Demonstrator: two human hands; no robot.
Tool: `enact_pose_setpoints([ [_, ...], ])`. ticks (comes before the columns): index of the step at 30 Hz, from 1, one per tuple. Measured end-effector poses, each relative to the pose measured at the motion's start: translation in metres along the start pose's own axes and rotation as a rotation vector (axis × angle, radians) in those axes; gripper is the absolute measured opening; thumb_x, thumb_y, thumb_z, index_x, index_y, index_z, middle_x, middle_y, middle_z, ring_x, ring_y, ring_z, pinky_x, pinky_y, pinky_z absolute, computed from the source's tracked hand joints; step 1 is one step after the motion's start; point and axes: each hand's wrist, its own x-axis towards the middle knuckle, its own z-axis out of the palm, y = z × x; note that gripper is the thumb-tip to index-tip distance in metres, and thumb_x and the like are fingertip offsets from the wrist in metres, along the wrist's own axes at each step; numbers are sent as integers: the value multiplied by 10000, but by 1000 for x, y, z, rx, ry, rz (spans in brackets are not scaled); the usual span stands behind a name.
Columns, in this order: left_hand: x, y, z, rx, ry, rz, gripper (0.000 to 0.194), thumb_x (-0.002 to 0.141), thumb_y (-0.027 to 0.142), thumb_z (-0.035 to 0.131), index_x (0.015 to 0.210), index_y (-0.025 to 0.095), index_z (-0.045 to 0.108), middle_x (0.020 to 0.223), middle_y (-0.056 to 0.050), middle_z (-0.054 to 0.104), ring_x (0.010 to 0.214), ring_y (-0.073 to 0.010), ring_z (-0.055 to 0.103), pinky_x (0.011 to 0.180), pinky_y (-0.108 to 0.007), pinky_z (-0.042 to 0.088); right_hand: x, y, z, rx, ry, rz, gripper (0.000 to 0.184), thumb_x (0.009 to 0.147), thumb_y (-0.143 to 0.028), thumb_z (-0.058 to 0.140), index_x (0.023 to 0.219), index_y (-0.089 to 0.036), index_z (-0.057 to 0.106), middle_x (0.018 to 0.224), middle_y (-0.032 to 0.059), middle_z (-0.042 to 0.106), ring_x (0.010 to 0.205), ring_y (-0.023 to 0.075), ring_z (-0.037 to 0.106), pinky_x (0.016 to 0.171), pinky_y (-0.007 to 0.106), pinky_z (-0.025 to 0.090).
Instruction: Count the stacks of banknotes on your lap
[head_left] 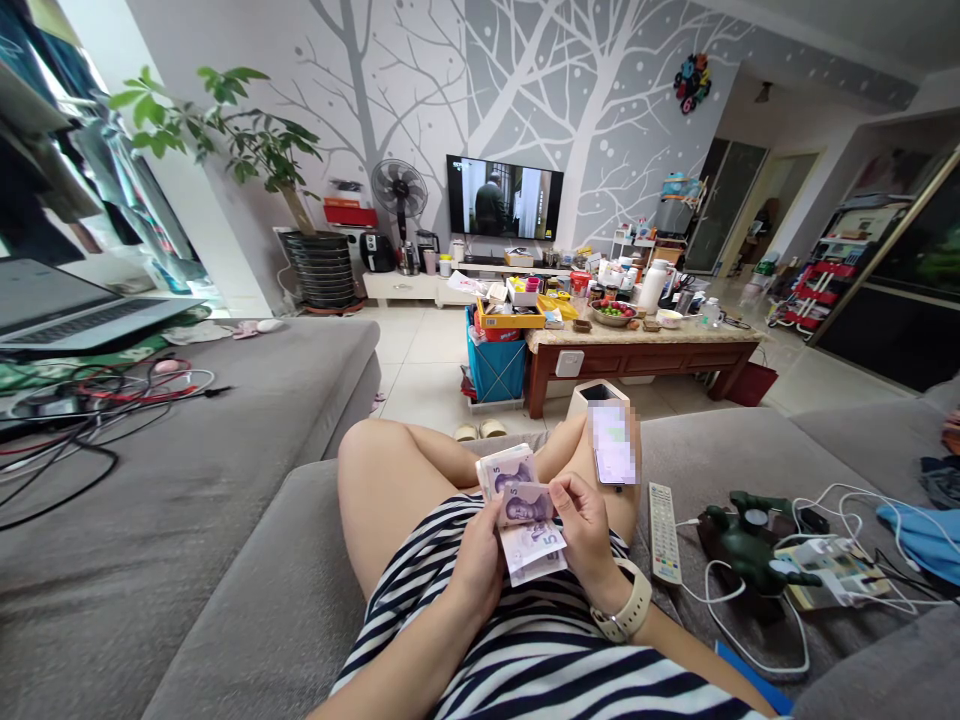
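Observation:
Above my lap, my left hand (480,560) is closed around a stack of purple banknotes (534,548), each marked with a 5. The thumb presses on the stack's left edge, and part of the stack hides behind a folded-over note. With fingers pinched, my right hand (589,535) grips the right edge of that upper banknote (525,503). A cream-strapped watch is on the right wrist. Beyond the right hand, a phone (611,440) with a blurred screen rests on my leg.
A remote control (664,533) lies on the grey sofa (247,560) to my right, beside a dark green device (754,545) and white cables. Farther off stands a cluttered coffee table (637,350). Tangled cables and a laptop (90,305) are at the left.

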Motion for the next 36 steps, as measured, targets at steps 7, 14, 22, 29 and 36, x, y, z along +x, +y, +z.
enact_pose_setpoints([
  [7,-7,6,6,21,3,-13,239,814,252,633,912,62,740,951,-153,786,855,-258,739,868,-376,563,0,-3,0,26,-43,-29,448,964,-481,471,630,-190,541,612,-7,525,595,135,481,593,255,393],
  [14,-9,8,1,140,55,-50,252,767,285,690,940,104,722,909,-129,786,817,-247,739,701,-328,576,8,10,-2,9,73,42,322,857,-472,643,730,-194,540,665,-33,506,620,126,467,597,242,397],
  [22,-5,2,1,47,-3,-42,237,735,157,698,965,103,685,860,-114,788,842,-271,749,832,-380,572,11,18,-4,-5,21,104,298,863,-450,613,739,-187,549,688,-21,532,652,140,487,600,245,408],
  [29,2,-3,-2,-19,16,-30,266,865,272,594,1021,78,689,916,-144,787,859,-278,747,841,-417,588,8,11,-3,7,1,72,291,884,-430,590,733,-184,555,682,-21,538,644,135,487,601,239,407],
  [36,0,-2,0,-51,10,-34,281,891,287,570,1029,73,690,922,-149,787,913,-280,741,874,-417,580,4,5,-2,32,-57,58,322,902,-450,561,726,-180,559,668,-18,515,627,129,445,566,232,379],
])
